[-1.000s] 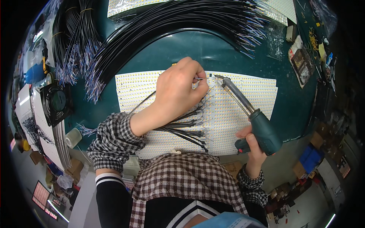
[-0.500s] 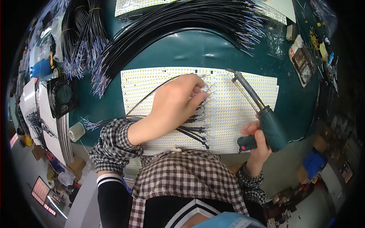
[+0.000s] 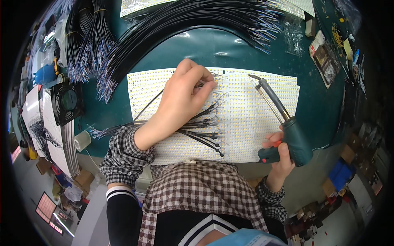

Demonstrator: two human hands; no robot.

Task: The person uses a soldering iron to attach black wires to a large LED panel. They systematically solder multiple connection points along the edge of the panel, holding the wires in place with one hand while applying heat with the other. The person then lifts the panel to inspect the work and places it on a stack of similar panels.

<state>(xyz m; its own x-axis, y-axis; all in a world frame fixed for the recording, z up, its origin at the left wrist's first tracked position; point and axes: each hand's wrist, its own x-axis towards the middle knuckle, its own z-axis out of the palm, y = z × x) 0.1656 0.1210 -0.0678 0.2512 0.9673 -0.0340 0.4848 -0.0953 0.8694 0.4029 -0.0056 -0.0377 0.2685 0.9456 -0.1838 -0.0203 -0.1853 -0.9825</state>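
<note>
Left hand (image 3: 180, 93) pinching black cable (image 3: 148, 104) above white board (image 3: 254, 119); right hand (image 3: 283, 159) (near right) closed around green soldering gun (image 3: 296, 137).

Left hand (image 3: 180, 96) over LED board (image 3: 262, 123); right hand (image 3: 284, 158) gripping soldering gun (image 3: 298, 141).

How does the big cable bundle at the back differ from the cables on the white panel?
Size: the big cable bundle holds far more strands than the panel cables.
Pose: the bundle bends in a broad arc over the green table; the panel cables pass beneath the left wrist and fan out over the white panel.
Shared: both are black, with thin wires at their ends.
</note>
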